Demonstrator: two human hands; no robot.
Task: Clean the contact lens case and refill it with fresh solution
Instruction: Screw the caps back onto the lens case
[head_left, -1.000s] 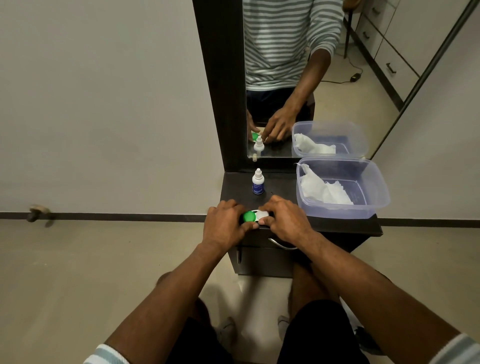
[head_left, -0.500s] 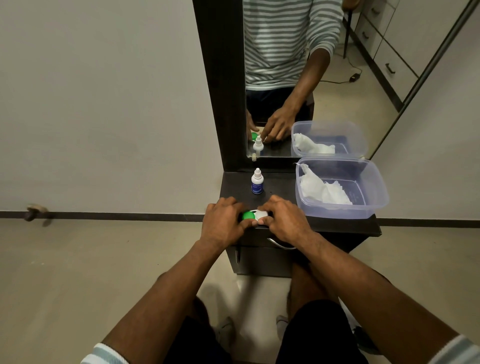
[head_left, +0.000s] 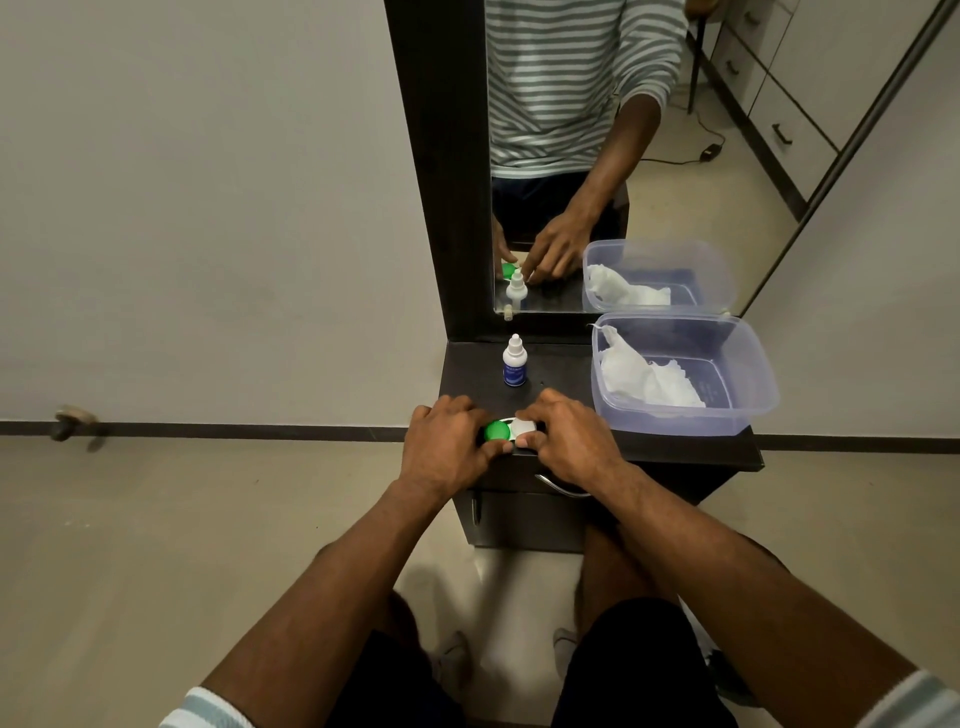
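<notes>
Small white plastic contact lens case (head_left: 521, 430) with green screw cap (head_left: 497, 431), at dark vanity top's (head_left: 561, 371) front edge, pinched by left hand (head_left: 448, 449) and right hand (head_left: 569, 441); likely light, rigid, slippery; best gripped round cap rims

case (head_left: 511, 432) lying at table (head_left: 675, 451) front edge, between left hand (head_left: 447, 447) and right hand (head_left: 569, 441) | bottle (head_left: 514, 361) standing behind case | tub (head_left: 683, 376) sitting right, holding tissue (head_left: 644, 376) | mirror (head_left: 597, 156) standing behind
</notes>
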